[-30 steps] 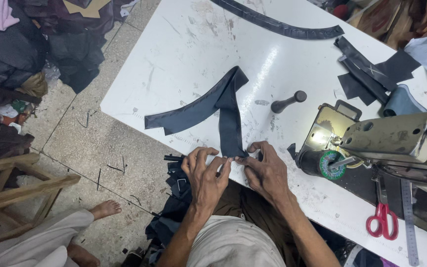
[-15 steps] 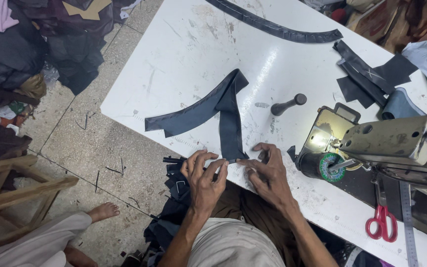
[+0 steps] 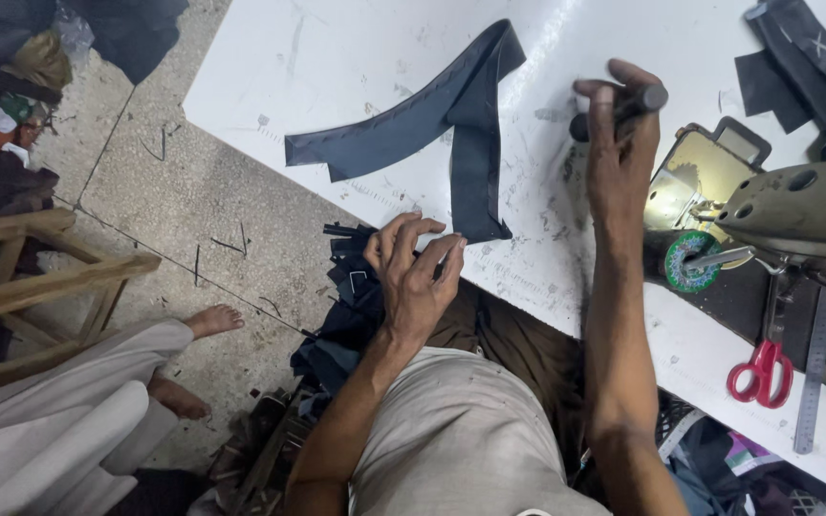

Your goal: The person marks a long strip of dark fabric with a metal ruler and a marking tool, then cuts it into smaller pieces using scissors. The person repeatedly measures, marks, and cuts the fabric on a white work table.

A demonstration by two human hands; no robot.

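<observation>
- We sit at the white table (image 3: 336, 57), looking down at our own two hands and a folded dark strip of cloth (image 3: 451, 124) that lies flat on it in a bent V shape.
- Our left hand (image 3: 413, 277) rests at the near table edge, fingers curled and loosely spread, its fingertips just touching the near end of the strip; it presses rather than pinches.
- Our right hand (image 3: 619, 153) is stretched further out with its fingers closed round a dark handled tool (image 3: 623, 105), which we lift or hold just beside the strip's fold.
- The sewing machine (image 3: 795, 205) stands to the right, with a green thread spool (image 3: 688, 260) under its arm, red scissors (image 3: 762, 373) and a metal ruler (image 3: 815, 373) near the edge.
- More dark cloth pieces (image 3: 805, 53) lie at the far right, and scraps (image 3: 351, 306) hang between our lap and the table.
- Another person's bare foot (image 3: 214, 320) shows on the floor to the left, near a wooden frame (image 3: 40, 287).
- We judge that the strip could slide or unfold, since only light fingertips hold its end while the other hand is busy.
- The tool could catch the fold and drag it off line.
- The reaching forearm passes close to the spool and could knock it.
</observation>
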